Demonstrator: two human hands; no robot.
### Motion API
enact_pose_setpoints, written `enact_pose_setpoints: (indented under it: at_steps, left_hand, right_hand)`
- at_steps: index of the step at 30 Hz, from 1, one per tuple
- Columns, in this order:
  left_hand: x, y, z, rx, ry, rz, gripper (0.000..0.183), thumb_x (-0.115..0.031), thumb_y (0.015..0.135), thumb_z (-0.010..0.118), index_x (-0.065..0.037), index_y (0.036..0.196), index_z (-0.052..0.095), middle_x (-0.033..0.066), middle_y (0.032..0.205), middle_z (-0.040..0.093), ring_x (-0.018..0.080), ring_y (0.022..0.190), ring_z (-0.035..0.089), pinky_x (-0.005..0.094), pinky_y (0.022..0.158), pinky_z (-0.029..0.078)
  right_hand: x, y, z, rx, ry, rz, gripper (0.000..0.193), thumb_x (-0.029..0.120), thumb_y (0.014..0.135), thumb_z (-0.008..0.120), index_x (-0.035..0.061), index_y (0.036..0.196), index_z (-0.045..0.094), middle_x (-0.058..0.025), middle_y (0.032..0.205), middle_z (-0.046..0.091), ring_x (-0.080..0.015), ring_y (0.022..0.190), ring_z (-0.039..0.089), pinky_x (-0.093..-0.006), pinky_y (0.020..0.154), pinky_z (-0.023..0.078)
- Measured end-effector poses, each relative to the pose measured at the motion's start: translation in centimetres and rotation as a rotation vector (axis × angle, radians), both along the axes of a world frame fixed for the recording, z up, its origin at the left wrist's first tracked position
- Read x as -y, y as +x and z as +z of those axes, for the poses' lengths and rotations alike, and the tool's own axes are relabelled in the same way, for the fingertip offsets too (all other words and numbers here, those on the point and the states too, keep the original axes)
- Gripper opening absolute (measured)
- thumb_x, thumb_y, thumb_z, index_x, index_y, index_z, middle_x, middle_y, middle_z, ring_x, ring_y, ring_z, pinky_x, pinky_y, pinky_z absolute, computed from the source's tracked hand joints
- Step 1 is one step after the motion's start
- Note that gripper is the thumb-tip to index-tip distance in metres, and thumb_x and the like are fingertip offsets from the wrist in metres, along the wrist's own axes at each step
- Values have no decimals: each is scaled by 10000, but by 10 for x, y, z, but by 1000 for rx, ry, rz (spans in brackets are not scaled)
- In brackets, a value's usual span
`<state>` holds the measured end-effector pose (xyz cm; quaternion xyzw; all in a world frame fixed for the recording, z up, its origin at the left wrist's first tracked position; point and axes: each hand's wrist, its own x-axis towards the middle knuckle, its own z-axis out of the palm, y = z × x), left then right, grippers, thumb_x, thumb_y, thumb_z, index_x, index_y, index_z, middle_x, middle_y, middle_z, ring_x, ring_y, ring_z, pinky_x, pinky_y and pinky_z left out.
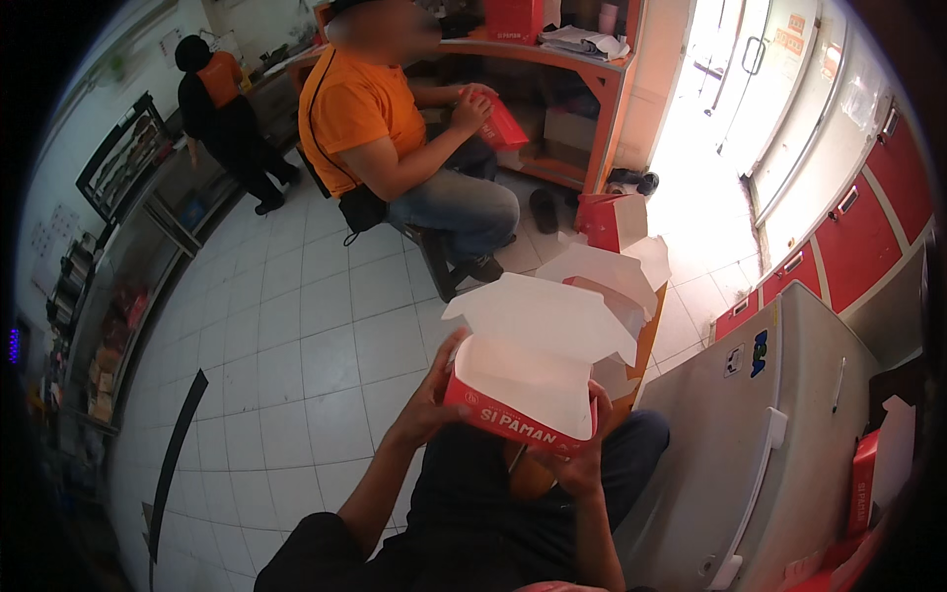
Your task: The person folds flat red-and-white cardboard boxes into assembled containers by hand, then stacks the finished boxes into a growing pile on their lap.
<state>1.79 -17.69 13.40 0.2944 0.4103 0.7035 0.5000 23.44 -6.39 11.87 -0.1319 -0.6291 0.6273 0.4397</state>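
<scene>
Above my lap I hold a red paperboard food box (pixel 525 414) with a white inside. Its white lid flap (pixel 538 316) stands raised on the far side. My left hand (pixel 431 397) grips the box's left end, thumb near the front corner. At the right end, my right hand (pixel 582 449) is closed around the lower corner and side. The inside of the box shows nothing in it. Just beyond, more red and white boxes (pixel 617 271) with raised lids stand in a row on an orange-edged surface.
A seated person (pixel 365 128) in an orange shirt holds another red box (pixel 496 123). A second person (pixel 217 118) stands by the left counter. A grey refrigerator (pixel 710 444) is close on my right, with opened boxes (pixel 873 474) at the far right. An orange shelf (pixel 604 109) stands ahead.
</scene>
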Motion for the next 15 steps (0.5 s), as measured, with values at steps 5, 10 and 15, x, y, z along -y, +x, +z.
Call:
enact_pose_setpoints:
  at_steps: [5,10,15]
  left_hand:
    - [19,-13,-3,-643,-15,-109,1101,-152,696,872,-158,1583,219,103,1577,284,279,1485,276,426,1206,266]
    - [31,-18,-11,-648,-65,-291,981,-163,715,865,-130,1517,301,80,1562,237,264,1496,237,431,1199,264]
    - [39,-12,-21,-851,-131,-340,988,-368,865,775,-151,1542,90,190,1514,183,349,1487,147,503,1203,202]
  right_hand:
    - [-17,24,-5,127,-197,228,1083,255,710,935,142,1508,211,-130,1421,389,-263,1365,401,-410,1138,364]
    - [-15,31,-25,335,-2,208,1019,372,818,847,150,1543,166,-161,1467,361,-293,1380,387,-422,1161,318]
    - [-4,31,-28,464,125,277,981,393,917,723,149,1612,76,-296,1632,12,-410,1531,72,-497,1222,167]
